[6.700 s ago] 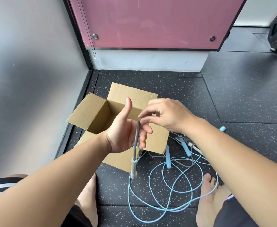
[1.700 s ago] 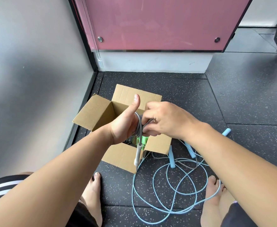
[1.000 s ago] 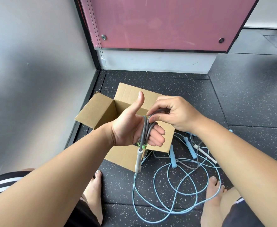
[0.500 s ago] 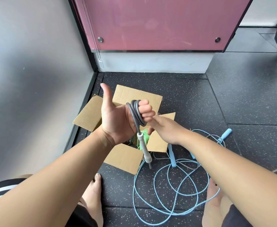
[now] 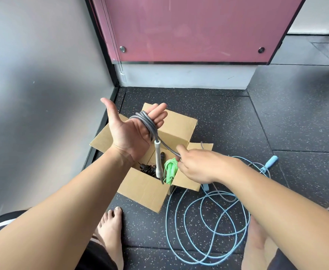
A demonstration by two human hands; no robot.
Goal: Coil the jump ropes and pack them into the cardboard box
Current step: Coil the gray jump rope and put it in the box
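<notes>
While the flat, straight-fingered left hand (image 5: 129,133) carries the grey jump rope (image 5: 147,121) wound round its fingers (image 5: 158,112) above the cardboard box (image 5: 146,190), the right hand (image 5: 200,165) pinches the free strand; lay each turn snug, under even tension.

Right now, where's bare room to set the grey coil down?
Bare floor: beyond the cardboard box up to the white plinth, and right of the blue rope. Crowded: the box's near end holds the black rope and green rope; blue loops cover the floor between the feet.

Bright even daylight, soft shadows, wide-angle edge distortion.
</notes>
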